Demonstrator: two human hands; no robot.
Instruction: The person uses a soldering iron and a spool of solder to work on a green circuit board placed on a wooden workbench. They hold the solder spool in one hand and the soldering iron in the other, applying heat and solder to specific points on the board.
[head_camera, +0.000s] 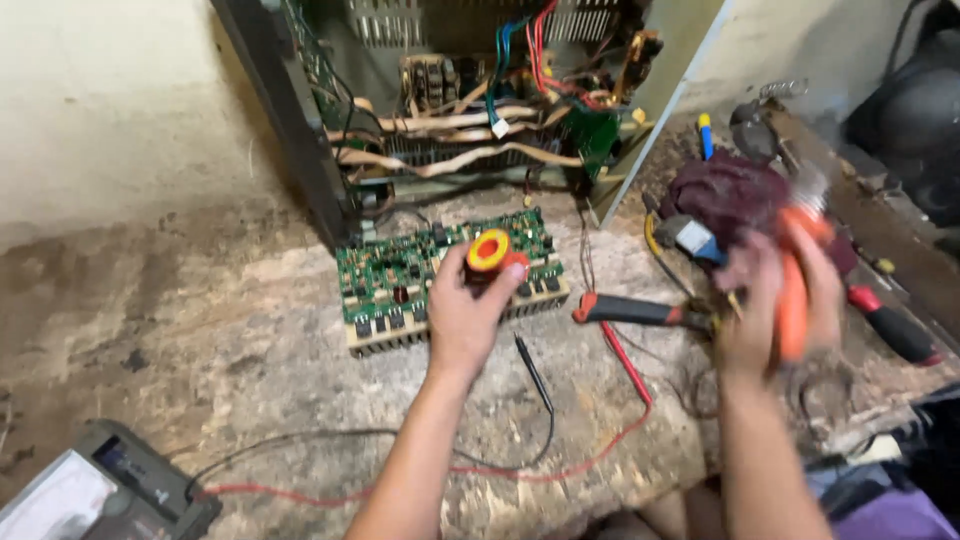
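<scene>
The left hand (462, 318) is closed around a small round tin with a red lid and yellow centre (489, 252), which sits at the fingertips, above the palm and directly over the green printed circuit board with rows of dark components (400, 275). That board lies flat on the rough, stained wooden workbench (250, 330), just in front of an opened metal chassis full of beige ribbon cables and red and blue wires (470, 110).

The right hand (775, 300), blurred by motion, grips an orange-handled brush-like tool (795, 275) upright, its pale head above the fingers; what kind of tool it is cannot be told for sure. It hangs over a dark maroon rag (725, 190), well apart from the tin.

Between the two hands, a pair of pliers with red and black handles (640, 312) lies on the bench. A black probe lead (535, 375) and a red probe lead (625, 365) run below the left wrist towards a grey multimeter (110, 490) at the lower left corner.
</scene>
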